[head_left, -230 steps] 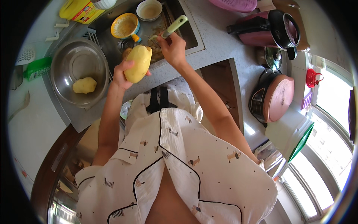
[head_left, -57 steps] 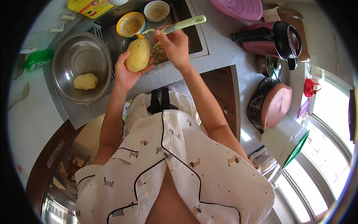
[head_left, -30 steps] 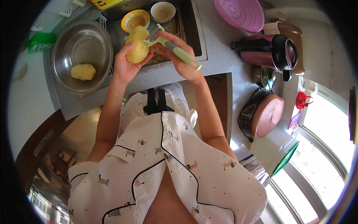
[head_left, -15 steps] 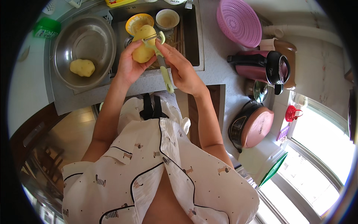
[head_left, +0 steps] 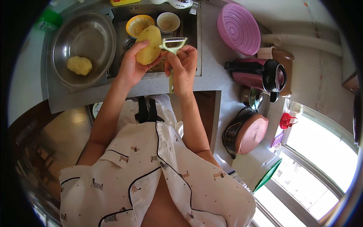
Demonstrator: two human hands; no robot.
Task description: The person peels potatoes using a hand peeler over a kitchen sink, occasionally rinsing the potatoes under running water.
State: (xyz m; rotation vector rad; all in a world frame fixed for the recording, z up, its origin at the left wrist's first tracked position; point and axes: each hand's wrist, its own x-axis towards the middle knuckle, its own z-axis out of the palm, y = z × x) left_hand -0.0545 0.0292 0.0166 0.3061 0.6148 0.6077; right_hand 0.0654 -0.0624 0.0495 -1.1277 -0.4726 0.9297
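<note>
My left hand (head_left: pixel 133 64) grips a pale yellow potato (head_left: pixel 149 44), held upright over the sink, thumb along its near left side. In my right hand (head_left: pixel 182 70) is a light green peeler (head_left: pixel 173 44), its metal blade up and its handle running down through my fingers. The blade stands just right of the potato, apart from it. A second potato (head_left: pixel 79 66), also pale and yellow, lies in the large steel basin (head_left: pixel 99 41) at the left.
Inside the sink (head_left: pixel 194 56) stand a yellow-rimmed bowl (head_left: pixel 132 27) and a white bowl (head_left: pixel 168 18). On the right counter are a pink colander (head_left: pixel 239 29), a maroon kettle (head_left: pixel 249 72) and a dark pot with a pink lid (head_left: pixel 252 134). A green container (head_left: pixel 49 20) sits far left.
My right hand has drawn the peeler off the potato to the right and turned its blade upward. My left hand still holds the potato, its smooth face now showing.
</note>
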